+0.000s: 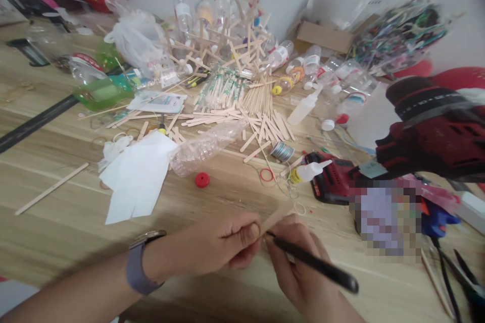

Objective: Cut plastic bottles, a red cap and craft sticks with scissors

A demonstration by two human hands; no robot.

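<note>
My left hand [227, 242], a watch on its wrist, pinches a flat wooden craft stick [276, 217] between thumb and fingers. My right hand [303, 262] grips a slim black pen [318, 261], whose front end is close to the stick; I cannot tell whether it touches. The stick slants up and right, its far part just above the right hand's fingers. A red bottle cap [202, 179] lies on the table beyond my left hand, with a clear plastic bottle [208, 149] behind it.
White paper [142, 176] lies at the left. Loose craft sticks [273, 128], skewers [259, 96] and bottles crowd the back. A red-black power drill [428, 136] stands at the right, near a glue bottle [308, 172], a thread spool [282, 151] and scissors [470, 282].
</note>
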